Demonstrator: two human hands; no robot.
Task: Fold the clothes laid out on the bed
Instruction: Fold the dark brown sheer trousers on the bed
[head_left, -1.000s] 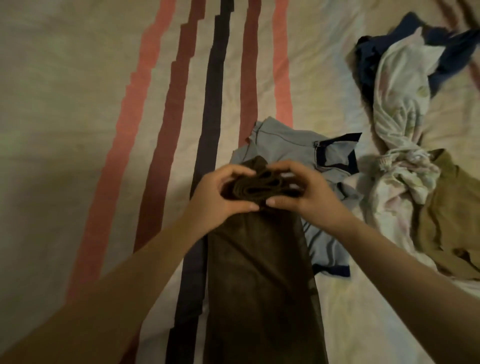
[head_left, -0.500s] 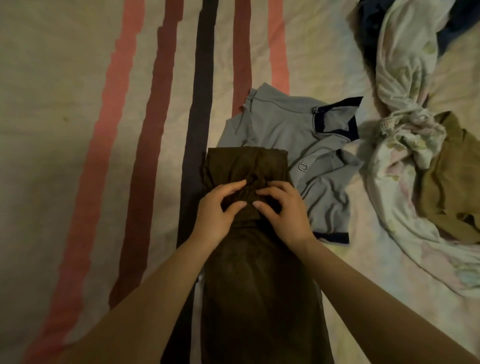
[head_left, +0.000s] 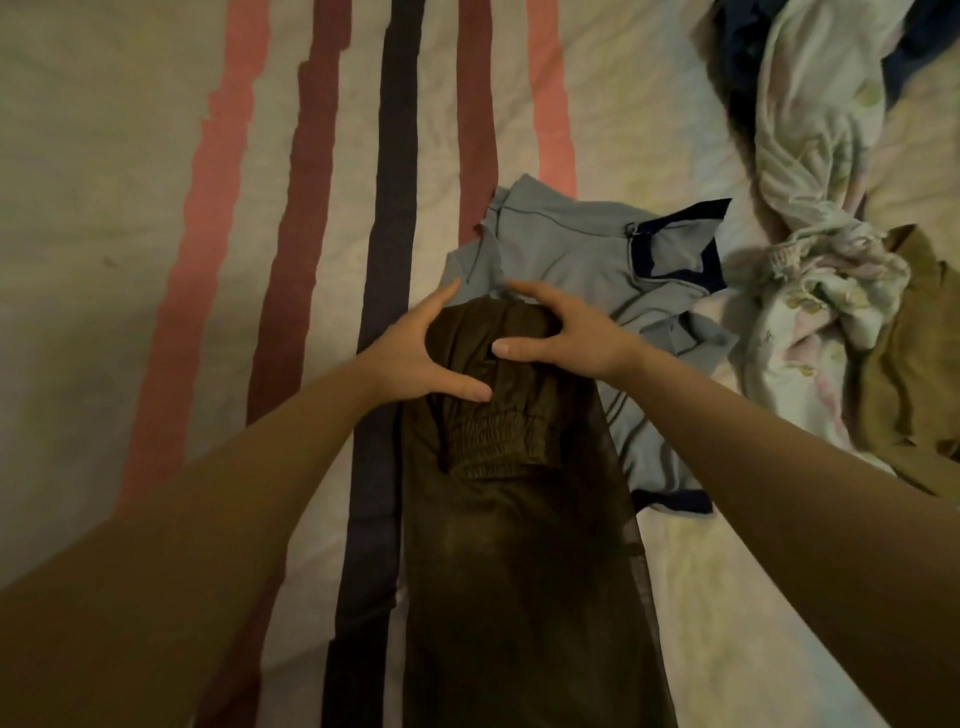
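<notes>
A long dark brown garment (head_left: 519, 571) lies lengthwise on the striped bed sheet (head_left: 130, 208), running from the middle toward me. Its far end is folded back, so an elastic gathered band (head_left: 493, 441) rests on top. My left hand (head_left: 415, 358) cups the fold's left side, thumb on the cloth. My right hand (head_left: 566, 338) cups the fold's far right corner, thumb pressed on top. Under and behind the fold lies a grey-blue polo shirt (head_left: 571, 249) with navy trim, partly covered by the brown garment.
A crumpled pale floral cloth (head_left: 810, 291) lies at the right, with a tan garment (head_left: 914, 353) beside it and a navy garment (head_left: 737, 62) at the top right. Bare striped sheet spreads to the left.
The bunched end that both hands held up has been laid down on the brown garment. My hands moved from the middle of the fold outward to its far edge and spread wider.
</notes>
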